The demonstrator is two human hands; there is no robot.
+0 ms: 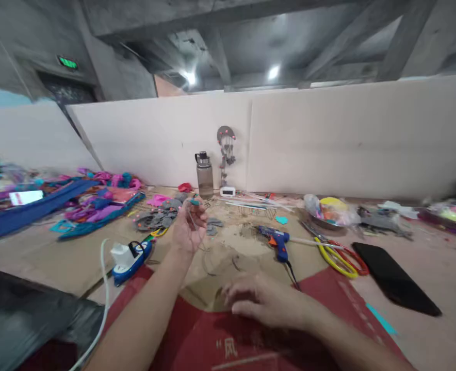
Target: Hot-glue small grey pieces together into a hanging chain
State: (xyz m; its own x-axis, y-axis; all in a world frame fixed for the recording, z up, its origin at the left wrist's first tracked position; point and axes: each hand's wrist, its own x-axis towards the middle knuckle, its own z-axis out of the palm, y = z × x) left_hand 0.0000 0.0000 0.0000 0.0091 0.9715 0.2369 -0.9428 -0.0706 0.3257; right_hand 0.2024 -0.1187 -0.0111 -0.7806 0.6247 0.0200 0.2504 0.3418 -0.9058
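My left hand [190, 226] is raised over the middle of the table. Its fingers are closed on a thin grey thread [193, 220] that trails down the palm, with a small teal piece [194, 202] at the fingertips. Lower and nearer to me, my right hand [257, 299] hovers above the red and tan board, slightly smeared by motion. Its fingers are bent and apart from the thumb, and nothing shows between them. Curved loose thread [208, 265] lies between the hands. Grey felt pieces [156, 219] are piled beside my left hand.
A blue glue gun [278, 242] lies right of centre, near yellow-handled scissors [334, 260] and a black phone [396, 278]. A power strip [132, 260] sits at left. Behind stand a water bottle [205, 178] and a hanging felt ornament [226, 144]. A bowl [326, 222] holds wrapped pieces.
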